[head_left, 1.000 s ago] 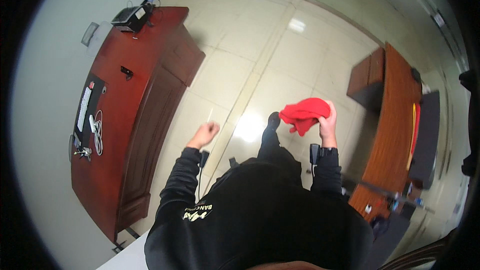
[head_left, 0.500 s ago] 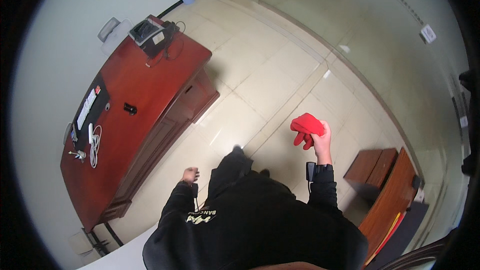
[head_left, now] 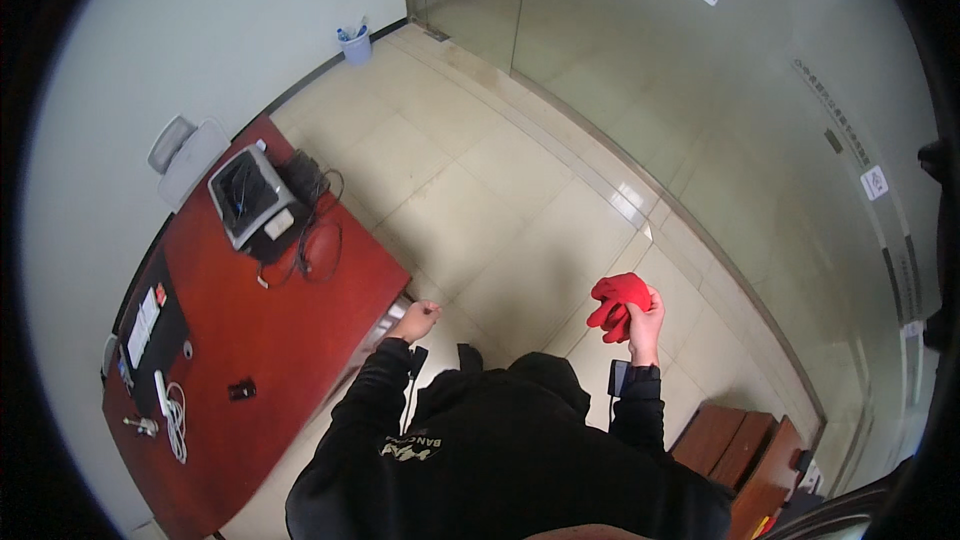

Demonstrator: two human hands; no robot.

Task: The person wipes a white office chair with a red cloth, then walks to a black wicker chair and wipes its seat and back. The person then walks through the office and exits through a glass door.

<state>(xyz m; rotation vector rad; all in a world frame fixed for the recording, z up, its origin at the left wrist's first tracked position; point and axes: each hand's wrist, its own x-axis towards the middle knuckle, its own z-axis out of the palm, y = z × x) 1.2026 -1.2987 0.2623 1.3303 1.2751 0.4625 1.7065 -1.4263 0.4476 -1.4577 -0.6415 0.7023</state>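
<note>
My right hand (head_left: 647, 326) is closed around a red cloth glove (head_left: 620, 302), held out over the tiled floor with its finger parts hanging loose. My left hand (head_left: 416, 321) is out beside the near right edge of the red-brown wooden desk (head_left: 290, 340), its fingers loosely curled and nothing visible in them. A black device with a cable sits at each of my wrists.
On the desk stand a grey and black machine (head_left: 250, 200) with tangled cables, a coiled white power strip (head_left: 175, 420) and a small black object (head_left: 242, 390). A blue bin (head_left: 355, 48) is by the wall. Frosted glass panels (head_left: 620, 50) run along the right, with a brown wooden cabinet (head_left: 740, 440) below.
My view has moved forward, so the desk's far end and machine look nearer. My left hand has swung forward beside the desk; my right still holds the red glove, now more bunched.
</note>
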